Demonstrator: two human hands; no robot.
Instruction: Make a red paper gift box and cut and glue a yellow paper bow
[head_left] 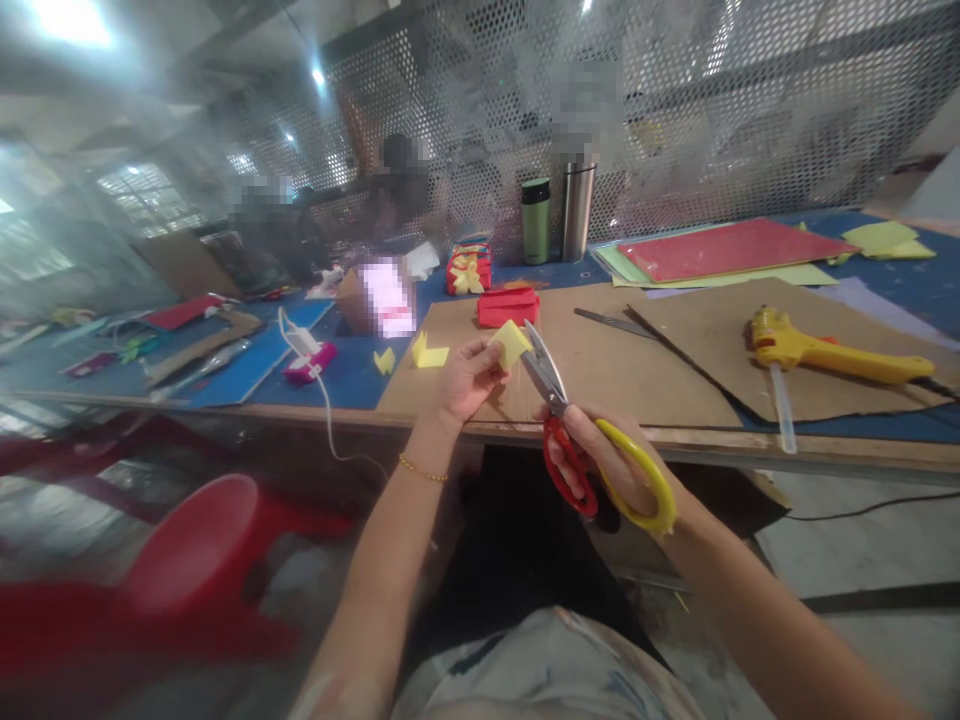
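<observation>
My left hand pinches a small piece of yellow paper above the cardboard sheet. In my right hand are scissors with one red and one yellow handle loop. The blades are parted, and their tips reach up beside the paper's right edge. Whether they touch it I cannot tell. Just beyond lies a folded red paper piece. Further back stands a small red box with a yellow bow-like decoration. Yellow paper scraps lie left of my left hand.
A yellow glue gun rests on another cardboard piece at right. A metal blade or ruler lies nearby. Behind stand a green tumbler and a steel flask. A lit phone, a pink plug adapter and a red stool are left.
</observation>
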